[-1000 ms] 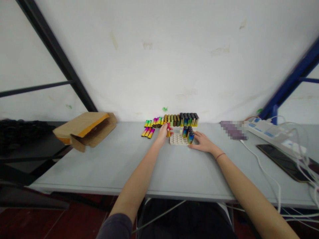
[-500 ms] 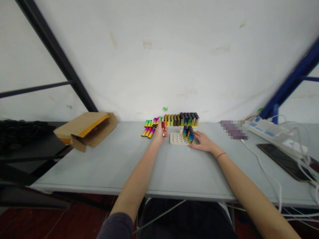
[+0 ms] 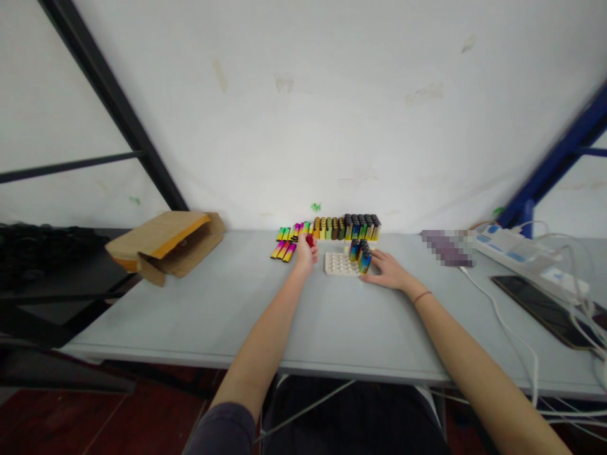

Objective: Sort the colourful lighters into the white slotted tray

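Observation:
My left hand [image 3: 304,254] is closed around a small red lighter [image 3: 310,240], just left of a white tray [image 3: 337,264] with round sockets. My right hand [image 3: 386,268] lies on the table at the tray's right edge, fingers spread, touching the few rainbow-coloured lighters [image 3: 361,254] that stand in the tray's right end. Behind the tray a row of upright lighters [image 3: 348,227] lines the wall. Several pink and yellow lighters [image 3: 285,246] lie flat to the left of my left hand.
An open cardboard box [image 3: 165,243] lies on its side at the table's left end. On the right are a power strip [image 3: 516,256] with white cables, a dark phone [image 3: 540,306] and a blurred purple object [image 3: 446,246]. A black frame stands on the left, a blue one on the right.
My left hand has carried the red lighter leftward and back, away from the tray toward the lighters lying flat. My right hand has stayed at the tray.

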The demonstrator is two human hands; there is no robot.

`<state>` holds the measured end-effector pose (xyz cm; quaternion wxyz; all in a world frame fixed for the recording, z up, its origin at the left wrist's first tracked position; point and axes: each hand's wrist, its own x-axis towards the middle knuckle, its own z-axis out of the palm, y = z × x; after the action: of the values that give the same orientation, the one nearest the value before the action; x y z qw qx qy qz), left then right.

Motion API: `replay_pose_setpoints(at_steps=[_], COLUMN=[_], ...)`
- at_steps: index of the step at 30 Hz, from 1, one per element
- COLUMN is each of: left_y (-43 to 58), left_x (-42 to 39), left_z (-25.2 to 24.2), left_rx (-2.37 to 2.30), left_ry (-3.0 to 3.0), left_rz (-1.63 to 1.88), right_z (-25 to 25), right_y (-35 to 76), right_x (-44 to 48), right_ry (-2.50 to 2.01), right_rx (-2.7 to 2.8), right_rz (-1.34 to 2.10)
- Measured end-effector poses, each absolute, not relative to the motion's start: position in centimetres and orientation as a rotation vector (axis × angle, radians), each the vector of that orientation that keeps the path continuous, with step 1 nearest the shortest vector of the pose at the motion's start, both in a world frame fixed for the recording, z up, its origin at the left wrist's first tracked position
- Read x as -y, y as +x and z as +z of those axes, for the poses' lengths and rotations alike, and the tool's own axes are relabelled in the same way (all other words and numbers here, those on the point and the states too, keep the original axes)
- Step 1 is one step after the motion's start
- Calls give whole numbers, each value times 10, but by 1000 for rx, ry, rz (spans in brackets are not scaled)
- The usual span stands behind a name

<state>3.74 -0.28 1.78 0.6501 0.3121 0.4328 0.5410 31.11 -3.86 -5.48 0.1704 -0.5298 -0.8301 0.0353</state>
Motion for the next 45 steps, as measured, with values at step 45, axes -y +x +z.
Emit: replay_pose_setpoints(at_steps=[45], left_y=[66], left_x=[4], left_z=[-13], left_rx=[-979], left_ry=[1867], left_rz=[1492], right_z=[-57], right_y=[312], right_x=[37], right_ry=[-1449], right_rx=[2360], right_rz=[70])
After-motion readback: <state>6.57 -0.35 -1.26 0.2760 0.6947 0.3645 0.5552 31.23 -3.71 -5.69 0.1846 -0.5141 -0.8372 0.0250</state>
